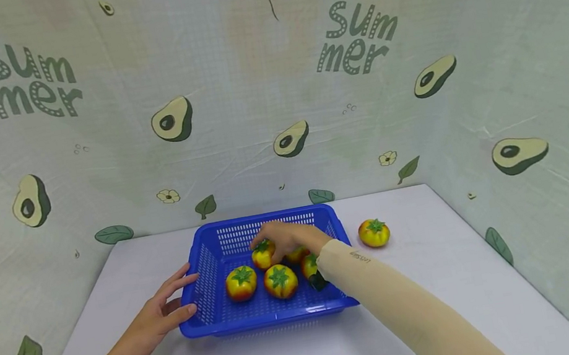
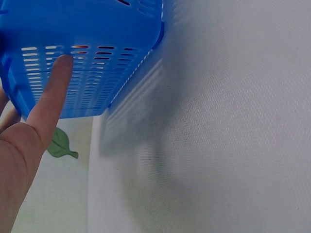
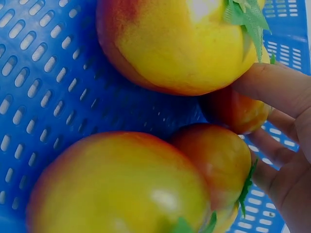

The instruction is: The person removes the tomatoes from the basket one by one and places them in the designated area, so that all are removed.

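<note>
A blue plastic basket with slotted walls stands on the white table, with several yellow-and-red tomatoes with green leafy tops inside. My right hand reaches into it from the right and holds a tomato at the back, thumb and fingers on either side. In the right wrist view, that tomato is partly covered by another tomato. My left hand grips the basket's left rim, its fingers over the edge. The left wrist view shows a straight digit against the outer wall.
One tomato lies outside the basket, to its right on the white table. A cloth printed with avocados hangs behind and at both sides. Within the basket, two tomatoes stand nearest the front; my right forearm partly hides others.
</note>
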The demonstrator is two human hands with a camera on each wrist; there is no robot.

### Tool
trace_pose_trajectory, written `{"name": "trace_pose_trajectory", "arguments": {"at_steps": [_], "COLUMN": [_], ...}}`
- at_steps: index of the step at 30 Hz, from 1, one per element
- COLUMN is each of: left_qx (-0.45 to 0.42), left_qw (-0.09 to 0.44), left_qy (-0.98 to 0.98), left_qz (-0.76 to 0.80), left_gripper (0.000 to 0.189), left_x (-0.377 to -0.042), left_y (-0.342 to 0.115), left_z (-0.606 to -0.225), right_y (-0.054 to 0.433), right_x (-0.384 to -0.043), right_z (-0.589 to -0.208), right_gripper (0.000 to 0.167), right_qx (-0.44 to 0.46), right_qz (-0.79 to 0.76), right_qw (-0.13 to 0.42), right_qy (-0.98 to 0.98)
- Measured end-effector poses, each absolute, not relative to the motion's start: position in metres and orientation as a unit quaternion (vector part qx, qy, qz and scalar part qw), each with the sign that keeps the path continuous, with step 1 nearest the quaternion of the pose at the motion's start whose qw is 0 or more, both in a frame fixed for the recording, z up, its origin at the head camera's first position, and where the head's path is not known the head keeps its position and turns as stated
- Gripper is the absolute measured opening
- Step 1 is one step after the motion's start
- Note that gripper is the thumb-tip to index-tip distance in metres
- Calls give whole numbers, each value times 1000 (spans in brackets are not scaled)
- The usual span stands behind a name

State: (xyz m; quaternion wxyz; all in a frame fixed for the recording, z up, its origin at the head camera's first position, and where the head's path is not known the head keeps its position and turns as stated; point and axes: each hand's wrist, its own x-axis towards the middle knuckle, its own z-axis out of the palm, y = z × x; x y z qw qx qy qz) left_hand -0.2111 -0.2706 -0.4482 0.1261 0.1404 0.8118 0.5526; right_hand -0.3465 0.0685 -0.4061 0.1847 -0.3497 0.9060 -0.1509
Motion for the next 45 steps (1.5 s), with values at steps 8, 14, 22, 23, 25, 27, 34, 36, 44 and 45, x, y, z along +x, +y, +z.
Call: {"name": "trace_pose_trajectory", "arguments": {"at_steps": [8,14,22,23,25,27,34,36,44,45], "left_qx": [144,147,150,150,150,149,144,141,141,138], "left_qw": [123,122,119,118,118,118,121,124,127,125], "left_qy": [814,814,809,809,809,809,812,813,817,817], "left_qz": [550,549,556,556,557,556,553,551,545,546], "left_gripper": [61,62,62,62,62,62,61,61,62,61], "left_x": [-212,-210,-208,-208,-209,-209,-210,-210,-211,-211], "left_y": [-270,-270,-270,-270,-271,-270,-270,-270,-270,-271], "left_z": [-450,-447,-447,-447,-447,-446,-446,-446,-447,-447], "right_y": [70,70,74,74,76,77,88,93,119,123], "right_x": [-346,-344,-344,-344,-345,-346,-347,-346,-338,-337], "right_z": [-408,-407,-405,-404,-400,-396,-376,-369,-340,-336], "right_gripper": [50,49,50,50,50,49,52,52,54,53], "right_qx": [-343,-333,-328,-328,-330,-335,-357,-364,-388,-390], "right_qz": [-147,-155,-174,-177,-180,-179,-157,-157,-170,-169], "right_qw": [184,187,191,190,188,183,166,162,130,125], "right_qy": [909,911,909,908,907,907,906,904,896,896]}}
